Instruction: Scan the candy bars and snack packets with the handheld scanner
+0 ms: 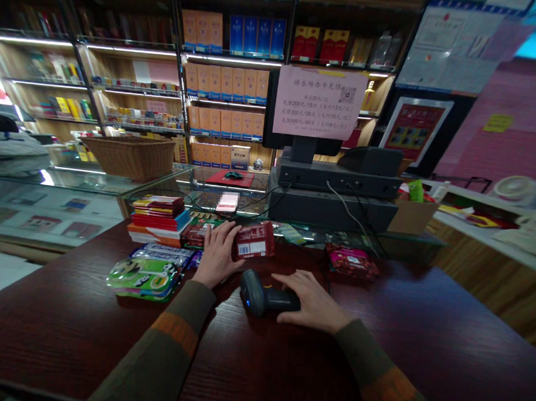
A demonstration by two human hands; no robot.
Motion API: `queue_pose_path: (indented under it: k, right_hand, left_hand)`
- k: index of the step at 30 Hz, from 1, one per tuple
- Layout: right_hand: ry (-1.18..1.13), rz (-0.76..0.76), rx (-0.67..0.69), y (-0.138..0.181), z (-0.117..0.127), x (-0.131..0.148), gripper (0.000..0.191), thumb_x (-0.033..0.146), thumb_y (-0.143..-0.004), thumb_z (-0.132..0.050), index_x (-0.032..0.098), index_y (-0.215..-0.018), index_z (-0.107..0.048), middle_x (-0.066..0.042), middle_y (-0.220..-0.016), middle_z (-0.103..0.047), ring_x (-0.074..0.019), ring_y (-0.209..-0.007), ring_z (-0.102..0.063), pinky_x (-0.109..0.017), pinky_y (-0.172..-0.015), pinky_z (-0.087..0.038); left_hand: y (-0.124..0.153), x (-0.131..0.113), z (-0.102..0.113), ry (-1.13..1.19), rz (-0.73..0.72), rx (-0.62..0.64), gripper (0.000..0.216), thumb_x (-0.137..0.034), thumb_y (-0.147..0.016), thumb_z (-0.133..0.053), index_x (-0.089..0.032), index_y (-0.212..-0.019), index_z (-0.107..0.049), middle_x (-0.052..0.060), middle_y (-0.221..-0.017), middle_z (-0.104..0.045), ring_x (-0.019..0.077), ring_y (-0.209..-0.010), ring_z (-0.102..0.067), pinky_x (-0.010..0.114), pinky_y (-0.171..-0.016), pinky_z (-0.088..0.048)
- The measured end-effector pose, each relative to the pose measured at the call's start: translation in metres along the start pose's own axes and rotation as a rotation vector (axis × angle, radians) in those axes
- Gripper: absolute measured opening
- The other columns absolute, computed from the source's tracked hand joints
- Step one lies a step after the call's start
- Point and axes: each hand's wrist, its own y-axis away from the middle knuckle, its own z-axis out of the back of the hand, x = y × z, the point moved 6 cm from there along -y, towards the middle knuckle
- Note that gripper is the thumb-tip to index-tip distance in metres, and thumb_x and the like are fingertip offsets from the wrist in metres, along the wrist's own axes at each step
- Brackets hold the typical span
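My left hand [219, 253] has its thumb and fingers at the left edge of a dark red snack packet [255, 241], whose white label and barcode face me. To the right, my right hand [312, 301] is around the handle end of a dark barcode scanner [262, 296]. Its index finger stretches along the upper side, near the yellow trigger, and the thumb lies below. A small blue light glows on the scanner's head, which points left. Left of my left hand lie green panda-print packs [145, 276], and a stack of red, blue and orange boxes [159, 219].
Another red-and-pink packet [351, 261] lies at the right on the dark wooden counter [440, 350]. Behind stand a till monitor with a pink notice [320, 104], its base [335, 207], trailing cables and a wicker basket [129, 156]. Shelves of boxes line the wall.
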Motion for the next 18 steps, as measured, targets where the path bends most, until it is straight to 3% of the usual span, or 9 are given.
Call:
queue_pose_path:
  k: [8, 18]
  right_hand:
    - [0.062, 0.042, -0.017, -0.001, -0.011, 0.001, 0.064, 0.030, -0.081, -0.068, 0.023, -0.142, -0.051, -0.011, -0.123, -0.066, -0.0272, -0.111, -0.059, -0.042, -0.098, -0.039]
    - [0.088, 0.052, -0.138, 0.000, 0.009, 0.009, 0.054, 0.022, -0.077, -0.067, 0.025, -0.131, -0.059, -0.008, -0.114, -0.067, -0.0266, -0.109, -0.059, -0.044, -0.102, -0.038]
  left_hand:
    - [0.001, 0.000, 0.000, 0.016, -0.005, 0.003, 0.082, -0.037, -0.073, -0.075, -0.022, -0.146, -0.042, 0.015, -0.147, -0.048, 0.0352, -0.141, -0.040, 0.063, -0.123, -0.012]
    - [0.001, 0.001, -0.001, 0.018, 0.014, 0.001, 0.078, -0.040, -0.076, -0.074, -0.021, -0.145, -0.043, 0.015, -0.147, -0.048, 0.0340, -0.142, -0.040, 0.062, -0.124, -0.011]
